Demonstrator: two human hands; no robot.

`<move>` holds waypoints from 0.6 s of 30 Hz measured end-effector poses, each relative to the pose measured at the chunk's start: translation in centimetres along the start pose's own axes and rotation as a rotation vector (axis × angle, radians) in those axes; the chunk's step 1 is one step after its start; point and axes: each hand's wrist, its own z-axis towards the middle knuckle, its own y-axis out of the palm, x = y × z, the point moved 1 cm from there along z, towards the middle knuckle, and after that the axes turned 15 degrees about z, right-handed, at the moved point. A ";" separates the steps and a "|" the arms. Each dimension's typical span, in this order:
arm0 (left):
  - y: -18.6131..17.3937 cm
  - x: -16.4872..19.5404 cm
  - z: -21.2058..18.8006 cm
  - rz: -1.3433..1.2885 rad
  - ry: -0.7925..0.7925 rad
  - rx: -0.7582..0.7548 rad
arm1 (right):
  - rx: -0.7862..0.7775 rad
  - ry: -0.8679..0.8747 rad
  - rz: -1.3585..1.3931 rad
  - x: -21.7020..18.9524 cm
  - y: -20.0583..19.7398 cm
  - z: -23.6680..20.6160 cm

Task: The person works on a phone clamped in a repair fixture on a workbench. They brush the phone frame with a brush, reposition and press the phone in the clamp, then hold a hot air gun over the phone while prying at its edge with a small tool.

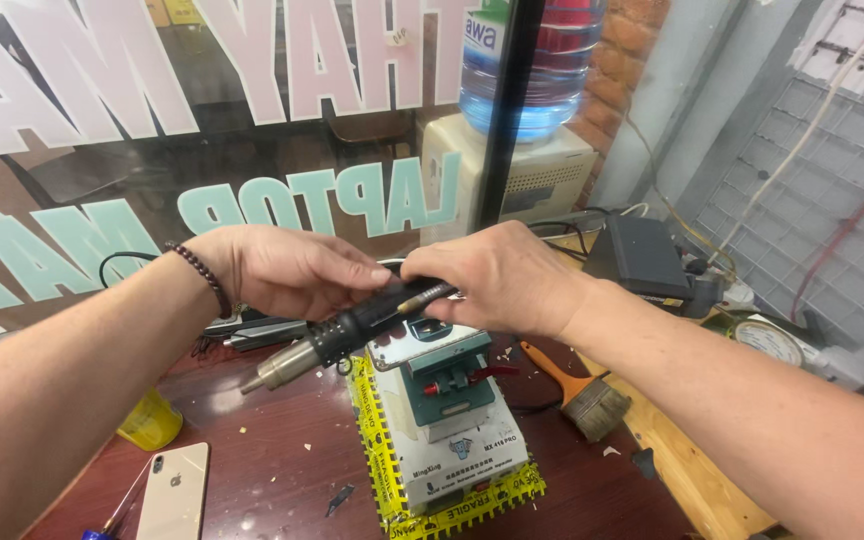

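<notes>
Hot-air gun held over the counter (282, 470).
My left hand (287, 270) and right hand (497, 280) both clasp the hot-air gun (342, 335); its nozzle should stay off the phone (174, 492).

A hot-air gun (337, 335) hangs above the tabletop (282, 450), held between the left hand (287, 270) and the right hand (497, 280), its nozzle pointing down to the left. Directly below it a small machine (447, 420) stands on the tabletop. Left of the machine a phone (174, 492) lies flat near the front edge, with a roll of tape (150, 420) just behind it. Right of the machine lies a brush (577, 390). Behind the hands a water dispenser (507, 160) stands against the glass, a bottle (532, 60) on top of it.
</notes>
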 end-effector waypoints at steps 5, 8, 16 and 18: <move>0.1 -3.3 0.6 -0.100 0.114 -0.082 | 0.106 0.072 -0.006 -1.2 1.3 0.1; -1.3 -5.1 -0.4 -0.154 0.107 0.028 | 0.188 0.151 0.108 -1.9 1.8 -1.3; -2.8 -7.2 -3.0 -0.453 0.138 0.506 | 0.256 0.939 0.948 -1.3 4.6 -4.1; -2.2 -7.4 -3.2 -0.543 0.209 0.542 | 0.259 1.113 1.065 -1.3 5.0 -4.5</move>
